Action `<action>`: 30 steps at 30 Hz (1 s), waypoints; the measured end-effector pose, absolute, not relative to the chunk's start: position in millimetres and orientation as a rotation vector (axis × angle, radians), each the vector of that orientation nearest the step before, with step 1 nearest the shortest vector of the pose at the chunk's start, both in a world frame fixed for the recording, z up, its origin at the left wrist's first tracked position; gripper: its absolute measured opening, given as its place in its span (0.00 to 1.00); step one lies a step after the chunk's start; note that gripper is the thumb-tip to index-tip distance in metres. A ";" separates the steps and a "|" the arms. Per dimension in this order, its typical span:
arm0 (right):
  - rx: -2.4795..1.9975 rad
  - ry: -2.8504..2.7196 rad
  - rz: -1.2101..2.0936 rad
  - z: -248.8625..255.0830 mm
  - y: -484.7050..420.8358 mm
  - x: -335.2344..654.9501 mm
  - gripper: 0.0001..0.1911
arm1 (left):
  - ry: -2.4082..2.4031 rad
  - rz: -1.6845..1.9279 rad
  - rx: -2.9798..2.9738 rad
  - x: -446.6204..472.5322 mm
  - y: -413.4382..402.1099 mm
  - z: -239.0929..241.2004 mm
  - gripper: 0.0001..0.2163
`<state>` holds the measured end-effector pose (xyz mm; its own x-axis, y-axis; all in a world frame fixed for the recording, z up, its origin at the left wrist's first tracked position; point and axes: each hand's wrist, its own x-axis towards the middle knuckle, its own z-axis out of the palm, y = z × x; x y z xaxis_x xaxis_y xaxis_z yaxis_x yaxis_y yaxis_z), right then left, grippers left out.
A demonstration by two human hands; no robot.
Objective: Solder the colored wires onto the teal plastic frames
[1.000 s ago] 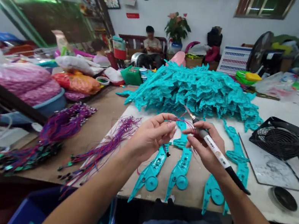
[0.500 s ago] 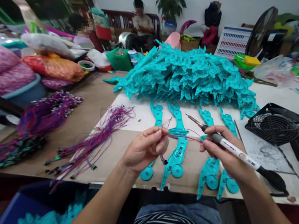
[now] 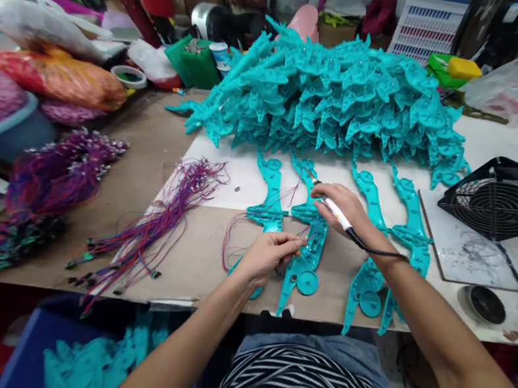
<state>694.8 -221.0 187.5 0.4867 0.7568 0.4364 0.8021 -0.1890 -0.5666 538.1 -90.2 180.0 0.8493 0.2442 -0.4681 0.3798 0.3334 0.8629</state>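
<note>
In my right hand [image 3: 347,208] is a white-handled soldering iron [image 3: 337,214], held like a pen. Its metal tip reaches the upper part of a turquoise plastic piece [image 3: 294,272], though blur hides whether they touch. My left hand [image 3: 264,256] is closed in a pinch over the middle of that same piece, on thin red and purple wires [image 3: 226,242]. These wires loop out to the left, across the neighbouring turquoise piece [image 3: 272,186]. Two more turquoise pieces, one of them [image 3: 411,211] farther right, lie in the same row.
Behind the row rises a large heap of turquoise pieces [image 3: 330,99]. Wire bundles [image 3: 175,213] lie on the left. A black fan [image 3: 498,199], a board [image 3: 473,255] and a round tin [image 3: 483,304] stand on the right. A blue bin [image 3: 30,341] sits below the table edge.
My right hand has brought the soldering iron left and down to the turquoise piece. My left hand has lowered with the wires onto its middle. The view has tilted down.
</note>
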 end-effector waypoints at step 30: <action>-1.822 -0.997 -0.214 175.8 -302.4 590.6 0.10 | 0.562 0.047 1.854 540.5 -97.0 145.9 0.07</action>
<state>590.6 -302.4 175.8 0.6438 0.5336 0.5484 0.7114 -0.1536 -0.6858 540.5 -97.0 145.9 0.8850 0.3997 -0.2387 0.3540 -0.2445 0.9027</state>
